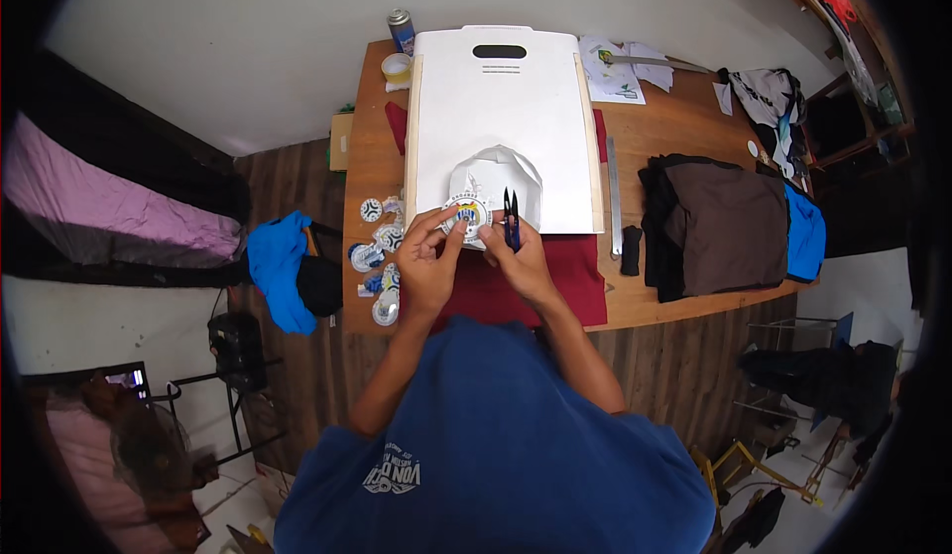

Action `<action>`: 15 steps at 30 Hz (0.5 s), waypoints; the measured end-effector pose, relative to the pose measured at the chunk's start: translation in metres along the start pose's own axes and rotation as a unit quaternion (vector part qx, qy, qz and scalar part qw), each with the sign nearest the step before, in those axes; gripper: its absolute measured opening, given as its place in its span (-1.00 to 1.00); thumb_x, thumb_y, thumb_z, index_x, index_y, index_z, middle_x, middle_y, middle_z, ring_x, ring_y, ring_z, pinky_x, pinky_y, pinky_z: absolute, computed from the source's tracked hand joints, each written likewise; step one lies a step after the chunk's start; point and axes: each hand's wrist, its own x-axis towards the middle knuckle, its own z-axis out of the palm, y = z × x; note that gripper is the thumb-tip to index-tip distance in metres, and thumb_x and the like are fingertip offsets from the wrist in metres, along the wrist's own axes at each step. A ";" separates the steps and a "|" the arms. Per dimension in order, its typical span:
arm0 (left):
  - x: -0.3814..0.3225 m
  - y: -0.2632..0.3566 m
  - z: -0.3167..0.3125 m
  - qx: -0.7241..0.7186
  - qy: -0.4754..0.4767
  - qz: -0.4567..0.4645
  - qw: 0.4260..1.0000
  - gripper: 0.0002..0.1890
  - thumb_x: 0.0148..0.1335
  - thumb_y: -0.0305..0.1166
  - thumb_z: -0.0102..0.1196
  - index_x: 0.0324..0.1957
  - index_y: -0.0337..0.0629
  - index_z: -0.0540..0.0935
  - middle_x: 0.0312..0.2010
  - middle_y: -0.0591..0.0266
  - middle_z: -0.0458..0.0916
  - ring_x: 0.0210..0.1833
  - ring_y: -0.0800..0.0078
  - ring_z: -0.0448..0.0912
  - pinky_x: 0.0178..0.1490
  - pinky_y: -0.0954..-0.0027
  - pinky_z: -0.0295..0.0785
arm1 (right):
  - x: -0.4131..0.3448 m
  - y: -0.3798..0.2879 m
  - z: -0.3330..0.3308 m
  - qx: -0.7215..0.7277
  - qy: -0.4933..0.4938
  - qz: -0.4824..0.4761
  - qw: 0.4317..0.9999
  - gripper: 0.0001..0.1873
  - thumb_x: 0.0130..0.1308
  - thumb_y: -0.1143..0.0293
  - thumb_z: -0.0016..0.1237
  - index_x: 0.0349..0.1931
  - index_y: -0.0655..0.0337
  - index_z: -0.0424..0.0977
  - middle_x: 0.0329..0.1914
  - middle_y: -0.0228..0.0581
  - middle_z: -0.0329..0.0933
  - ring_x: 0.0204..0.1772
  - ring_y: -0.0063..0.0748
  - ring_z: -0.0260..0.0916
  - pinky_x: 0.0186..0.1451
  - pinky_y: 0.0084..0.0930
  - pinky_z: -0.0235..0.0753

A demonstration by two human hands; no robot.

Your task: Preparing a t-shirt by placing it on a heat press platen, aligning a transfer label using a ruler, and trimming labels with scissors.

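Observation:
Between the fingertips of both hands is a round printed patch [466, 217] with a coloured crest. My left hand [430, 260] pinches its left side. My right hand [520, 260] pinches its right side and also holds dark thread snips [512, 219], blades pointing away from me. Behind the patch, a crumpled white paper or plastic liner [502, 174] rests on a large white board [498, 115] with a slot at its far end. Dark red fabric [483, 286] lies under and in front of the board.
Several round patches [371, 210] lie on the wooden table [669, 115] at left. A metal ruler [614, 197] and folded dark garments [732, 227] are at right. A spray can [401, 31], a tape roll [396, 68] and printed papers [611, 70] are at the far side.

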 end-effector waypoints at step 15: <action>-0.006 0.014 -0.002 -0.007 -0.042 0.003 0.999 -0.68 0.29 -0.69 0.11 0.10 -0.53 0.55 0.06 0.02 0.53 0.05 0.45 0.58 0.09 0.52 0.51 | -0.016 -0.003 -0.018 0.154 -0.098 0.044 0.982 -0.60 0.61 0.08 -0.48 -0.14 0.23 0.32 -0.51 -0.45 0.10 -0.45 -0.62 0.02 -0.34 -0.57 0.24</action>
